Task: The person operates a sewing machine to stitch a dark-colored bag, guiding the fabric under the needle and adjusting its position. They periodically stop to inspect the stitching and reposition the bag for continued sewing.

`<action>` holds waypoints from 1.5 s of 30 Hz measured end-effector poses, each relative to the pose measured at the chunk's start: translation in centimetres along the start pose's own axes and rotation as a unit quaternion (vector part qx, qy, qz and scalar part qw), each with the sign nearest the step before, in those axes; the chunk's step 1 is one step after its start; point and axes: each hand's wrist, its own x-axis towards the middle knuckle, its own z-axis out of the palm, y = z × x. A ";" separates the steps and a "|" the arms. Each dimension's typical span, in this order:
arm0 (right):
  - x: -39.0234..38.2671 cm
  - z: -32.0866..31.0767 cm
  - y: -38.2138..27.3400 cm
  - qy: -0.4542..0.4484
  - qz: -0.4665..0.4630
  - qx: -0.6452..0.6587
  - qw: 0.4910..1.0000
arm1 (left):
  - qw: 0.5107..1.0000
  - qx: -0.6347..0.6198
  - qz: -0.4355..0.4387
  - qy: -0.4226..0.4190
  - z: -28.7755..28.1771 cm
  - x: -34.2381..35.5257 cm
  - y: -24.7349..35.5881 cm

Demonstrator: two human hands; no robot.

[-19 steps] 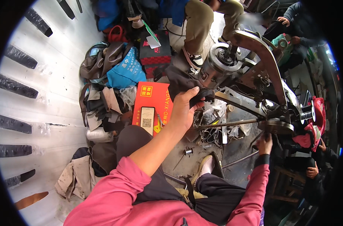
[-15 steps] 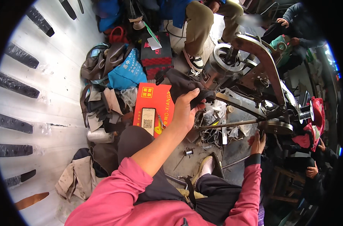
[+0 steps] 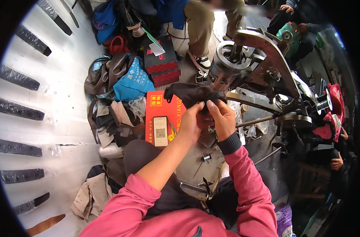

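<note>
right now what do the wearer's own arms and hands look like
Both arms wear a pinkish-red top. The left sleeve is bunched up near the elbow, leaving the left forearm bare, with no watch showing. The right sleeve runs long, down to a dark ribbed cuff. The left hand and right hand are gloveless.

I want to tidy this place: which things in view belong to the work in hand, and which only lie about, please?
Seemingly in the work: dark item, held in left hand and right hand; metal machine beside it.

Apparently just lying about: phone; red box under it; blue bag; fabric scraps.
</note>
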 end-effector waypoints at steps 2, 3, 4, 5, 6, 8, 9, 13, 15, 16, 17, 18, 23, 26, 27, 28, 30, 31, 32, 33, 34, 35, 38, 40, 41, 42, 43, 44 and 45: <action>0.2 0.6 0.9 0.020 -0.021 0.028 0.999 | 0.998 0.047 -0.028 0.030 -1.0 -0.5 0.3; 0.3 0.7 1.4 0.040 -0.004 0.033 0.999 | 0.995 0.088 -0.042 0.027 -1.5 -0.8 0.4; 0.7 0.9 1.9 0.041 -0.068 0.038 0.996 | 0.991 0.130 -0.025 0.021 -1.9 -1.1 0.7; 0.7 0.8 2.2 0.038 -0.083 0.045 0.995 | 0.983 0.179 -0.019 0.032 -2.3 -1.4 1.0; 0.9 0.7 2.5 0.042 -0.081 0.044 0.995 | 0.973 0.226 -0.010 0.036 -2.7 -1.6 1.3; 1.1 0.6 2.9 0.030 -0.091 0.028 0.995 | 0.954 0.290 0.055 0.054 -3.2 -2.0 2.1; 1.1 0.6 3.0 0.033 -0.096 0.020 0.995 | 0.932 0.342 0.107 0.061 -3.4 -2.0 2.6; 1.1 1.1 3.1 0.026 -0.078 0.094 0.992 | 0.795 0.496 0.327 0.121 -3.2 -1.7 3.8; 1.0 1.3 3.1 0.025 -0.089 0.093 0.991 | 0.756 0.542 0.330 0.157 -2.9 -1.8 4.1; 0.9 1.4 3.0 0.023 -0.079 0.112 0.990 | 0.775 0.517 0.344 0.118 -2.7 -1.8 4.3; 0.9 1.5 2.9 0.025 -0.064 0.129 0.989 | 0.798 0.494 0.332 0.091 -2.4 -1.8 4.4; 0.8 1.6 2.9 0.028 -0.053 0.148 0.987 | 0.817 0.463 0.339 0.055 -2.2 -1.8 4.6; 0.6 1.0 2.7 0.045 -0.042 0.132 0.989 | 0.870 0.393 0.296 0.034 -1.1 -1.3 4.1; 0.8 0.1 2.8 0.050 -0.055 0.033 0.997 | 0.896 0.353 0.267 0.035 -0.9 -1.3 3.8; 0.9 -0.1 2.8 0.054 -0.053 -0.008 0.997 | 0.902 0.342 0.259 0.036 -0.8 -1.3 3.8; 0.9 -0.3 2.8 0.059 -0.051 -0.049 0.996 | 0.909 0.332 0.251 0.037 -0.8 -1.3 3.8; 1.0 -0.6 2.6 0.062 -0.059 -0.041 0.995 | 0.913 0.339 0.219 0.058 -0.7 -1.5 3.8; 1.1 -0.7 2.5 0.055 -0.056 -0.058 0.995 | 0.916 0.340 0.203 0.064 -0.7 -1.6 3.9; 1.1 -0.9 2.2 0.048 -0.053 -0.075 0.995 | 0.917 0.342 0.189 0.075 -0.7 -1.7 4.0; 1.2 -0.9 2.0 0.043 -0.057 -0.068 0.995 | 0.924 0.327 0.189 0.066 -0.6 -1.7 4.0; 1.2 -1.1 1.7 0.020 -0.040 -0.044 0.998 | 0.929 0.311 0.189 0.062 -0.6 -1.7 3.9; 1.2 -1.3 1.4 -0.003 -0.023 -0.019 1.000 | 0.934 0.297 0.189 0.060 -0.5 -1.7 3.9; 1.3 -1.9 0.6 -0.051 0.025 0.035 0.998 | 0.940 0.270 0.206 0.031 -0.3 -1.6 3.5; 1.5 -2.2 0.2 -0.070 0.052 0.054 0.995 | 0.937 0.283 0.202 0.034 -0.2 -1.6 3.5; 1.5 -2.3 0.1 -0.076 0.064 0.058 0.993 | 0.935 0.290 0.199 0.037 -0.2 -1.6 3.5; 1.6 -2.4 0.0 -0.077 0.079 0.056 0.992 | 0.936 0.286 0.205 0.026 -0.1 -1.6 3.6; 1.7 -2.5 -0.2 -0.087 0.077 0.060 0.991 | 0.936 0.283 0.207 0.021 -0.1 -1.7 3.6; 1.7 -2.6 -0.3 -0.092 0.080 0.059 0.991 | 0.937 0.282 0.206 0.022 -0.1 -1.8 3.5; 1.8 -2.7 -0.4 -0.093 0.089 0.053 0.990 | 0.934 0.287 0.210 0.022 0.0 -1.8 3.5</action>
